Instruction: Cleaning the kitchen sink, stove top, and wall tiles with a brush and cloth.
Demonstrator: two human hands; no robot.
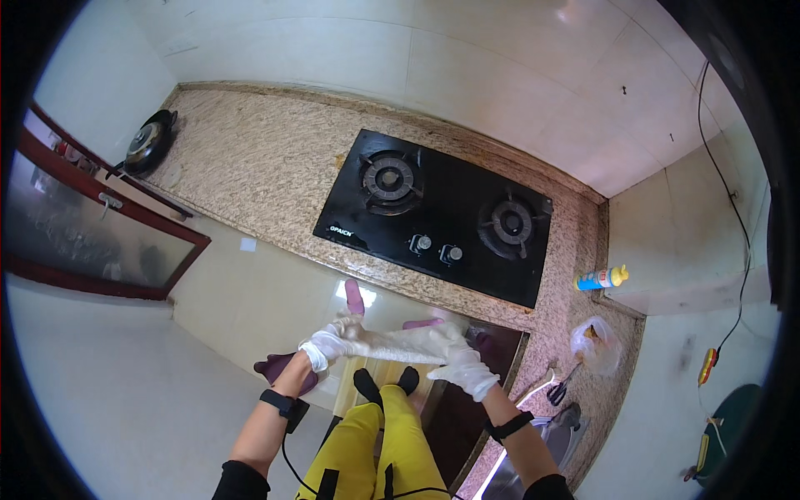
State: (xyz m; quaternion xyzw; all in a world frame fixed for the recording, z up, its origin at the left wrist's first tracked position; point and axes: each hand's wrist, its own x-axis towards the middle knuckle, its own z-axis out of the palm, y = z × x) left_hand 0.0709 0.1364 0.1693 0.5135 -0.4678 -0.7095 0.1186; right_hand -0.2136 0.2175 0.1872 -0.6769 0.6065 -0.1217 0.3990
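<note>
My left hand (334,340), in a white glove, grips one end of a whitish cloth (403,346). The other end is held by my right hand (464,362), also gloved in white. The cloth hangs stretched between both hands, in front of the counter edge and above my feet. Beyond it, on the granite counter (250,162), is a black two-burner gas hob (437,206) with two knobs (437,249).
A lidded black pan (149,144) stands at the counter's far left. On the right are a blue-and-yellow bottle (601,279), a plastic bag (597,347), black-handled scissors (558,392) and a sink (506,478). A framed glass door (94,219) is at the left.
</note>
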